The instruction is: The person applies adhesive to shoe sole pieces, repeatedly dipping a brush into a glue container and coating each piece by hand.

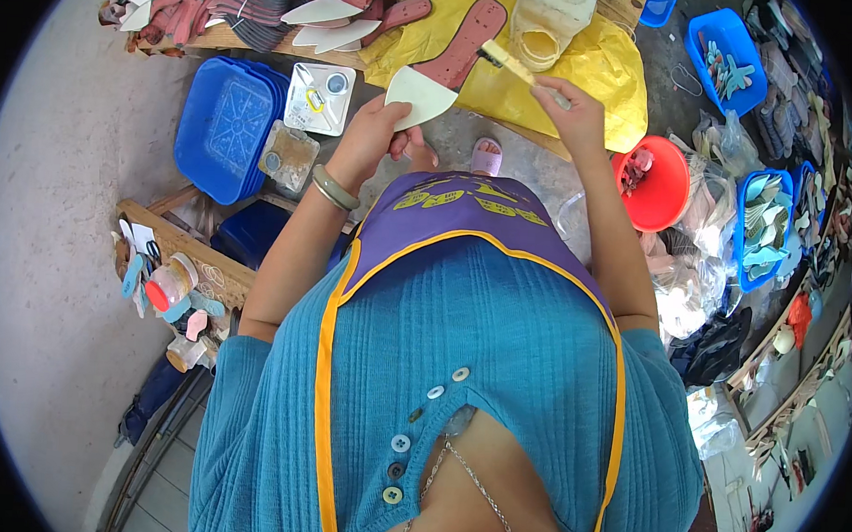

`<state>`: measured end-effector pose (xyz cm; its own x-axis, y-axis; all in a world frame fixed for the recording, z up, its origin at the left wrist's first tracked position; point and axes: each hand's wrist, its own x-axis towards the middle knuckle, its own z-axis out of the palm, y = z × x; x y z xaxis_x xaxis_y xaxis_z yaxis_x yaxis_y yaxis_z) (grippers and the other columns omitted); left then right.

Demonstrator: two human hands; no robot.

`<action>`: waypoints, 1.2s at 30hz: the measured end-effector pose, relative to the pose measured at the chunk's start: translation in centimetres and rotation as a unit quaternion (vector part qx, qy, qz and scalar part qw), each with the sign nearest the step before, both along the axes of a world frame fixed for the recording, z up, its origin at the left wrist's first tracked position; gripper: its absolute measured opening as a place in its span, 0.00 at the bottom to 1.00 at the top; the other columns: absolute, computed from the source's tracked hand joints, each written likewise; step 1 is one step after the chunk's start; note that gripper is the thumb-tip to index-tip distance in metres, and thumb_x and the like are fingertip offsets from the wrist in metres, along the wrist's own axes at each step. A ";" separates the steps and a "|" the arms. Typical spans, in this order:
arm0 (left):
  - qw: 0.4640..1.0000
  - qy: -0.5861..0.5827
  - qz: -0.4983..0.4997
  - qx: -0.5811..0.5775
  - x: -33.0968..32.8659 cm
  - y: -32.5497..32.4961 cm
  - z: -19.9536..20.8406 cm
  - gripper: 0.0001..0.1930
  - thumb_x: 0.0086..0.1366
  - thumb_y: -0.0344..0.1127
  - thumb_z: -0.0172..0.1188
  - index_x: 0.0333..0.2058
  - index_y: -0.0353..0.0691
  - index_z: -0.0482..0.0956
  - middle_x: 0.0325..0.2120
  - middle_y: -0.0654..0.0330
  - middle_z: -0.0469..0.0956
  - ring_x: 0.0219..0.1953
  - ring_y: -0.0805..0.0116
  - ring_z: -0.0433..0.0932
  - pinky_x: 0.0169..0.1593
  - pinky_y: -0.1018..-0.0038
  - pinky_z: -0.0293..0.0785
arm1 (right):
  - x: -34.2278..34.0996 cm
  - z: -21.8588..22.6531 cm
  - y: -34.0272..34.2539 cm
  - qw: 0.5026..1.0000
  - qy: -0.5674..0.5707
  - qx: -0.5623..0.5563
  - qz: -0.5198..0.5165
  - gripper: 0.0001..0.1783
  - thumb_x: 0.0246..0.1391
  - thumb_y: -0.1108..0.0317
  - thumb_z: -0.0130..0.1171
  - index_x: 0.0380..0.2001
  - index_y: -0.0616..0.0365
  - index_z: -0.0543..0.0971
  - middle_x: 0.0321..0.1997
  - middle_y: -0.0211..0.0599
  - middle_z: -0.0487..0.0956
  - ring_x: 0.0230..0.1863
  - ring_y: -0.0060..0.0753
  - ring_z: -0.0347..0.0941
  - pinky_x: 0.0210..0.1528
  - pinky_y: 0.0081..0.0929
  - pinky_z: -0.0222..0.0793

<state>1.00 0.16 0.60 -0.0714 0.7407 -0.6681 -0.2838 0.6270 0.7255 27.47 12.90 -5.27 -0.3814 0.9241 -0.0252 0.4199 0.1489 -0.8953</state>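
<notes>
My left hand (377, 136) pinches a shoe insole (469, 39) by its pale toe part, thumb on top. The rest of the insole is reddish and points away over the yellow sheet (600, 78). A small brush (510, 62) with a yellowish handle and dark bristles is gripped in my right hand (578, 122). Its bristle end is close to the insole's right edge; I cannot tell whether they touch. Beyond the brush stands a cloudy plastic container (558, 11) with a round opening towards me.
Stacked reddish insoles (256, 7) and several white-tipped ones (328, 20) lie on the bench at the far left. Blue basins (229, 126) and a white square-topped can (319, 99) stand below. At right are a red bucket (666, 187), a blue basin (763, 86) and plastic bags (689, 299).
</notes>
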 end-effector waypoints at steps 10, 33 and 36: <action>0.997 0.042 -0.060 -0.010 -1.1 -1.3 1.9 0.13 0.64 0.34 0.44 0.40 0.32 0.71 0.18 0.61 0.74 0.13 0.78 0.64 0.17 0.81 0.60 | 0.4 2.3 5.3 0.988 -0.154 0.017 0.022 0.16 0.50 0.55 0.63 0.39 0.50 0.82 0.32 0.34 0.83 0.32 0.22 0.77 0.36 0.19 0.70; 0.994 0.090 -0.059 -0.030 0.2 -0.9 2.1 0.11 0.65 0.35 0.44 0.37 0.33 0.71 0.18 0.60 0.74 0.13 0.78 0.64 0.17 0.81 0.61 | -5.8 1.7 -2.9 0.988 -0.033 -0.044 0.145 0.13 0.50 0.64 0.64 0.39 0.57 0.82 0.36 0.36 0.83 0.37 0.24 0.78 0.40 0.21 0.71; 0.992 0.102 -0.061 -0.030 0.1 -1.1 1.3 0.12 0.64 0.35 0.44 0.38 0.32 0.71 0.18 0.60 0.75 0.13 0.78 0.64 0.16 0.81 0.61 | -7.0 1.3 -3.7 0.980 0.046 -0.135 0.138 0.13 0.51 0.65 0.63 0.39 0.58 0.82 0.34 0.30 0.82 0.34 0.16 0.75 0.39 0.17 0.70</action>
<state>1.15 -0.91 1.92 -0.1226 0.7120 -0.6914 -0.0545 0.6908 0.7210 20.46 9.18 -3.96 -0.6272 0.7504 -0.2088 0.3134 -0.0023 -0.9496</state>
